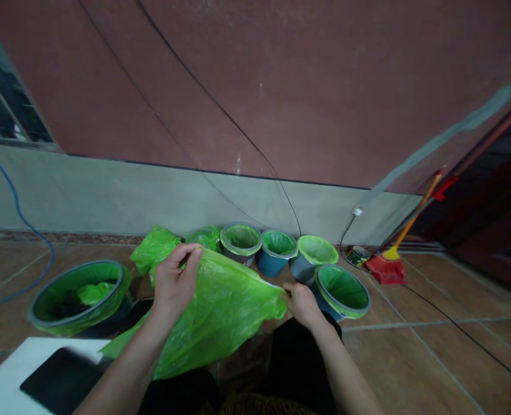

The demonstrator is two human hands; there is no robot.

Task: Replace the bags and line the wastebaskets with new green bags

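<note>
Left hand: fingers closed in a pinch on the upper left edge of a green plastic bag, thumb and fingertips pressed together on the film. Right hand: fingers curled shut on the bag's right corner. The bag is held stretched between both hands, hanging loose below them, above the lap and the tiled floor.

Far left, a large bin is seen lined with green plastic, crumpled green film and something dark inside. A white surface with a black flat object is seen bottom left. Behind the left hand, loose green bags are bunched on the floor. Further right, a row of small bins is lined with green bags: a grey bin, a blue bin, a third bin, and a nearer blue bin just beside the right hand. Contents of these cannot be told beyond the liners. Far right, a red dustpan with a yellow brush is leaned by the wall.
</note>
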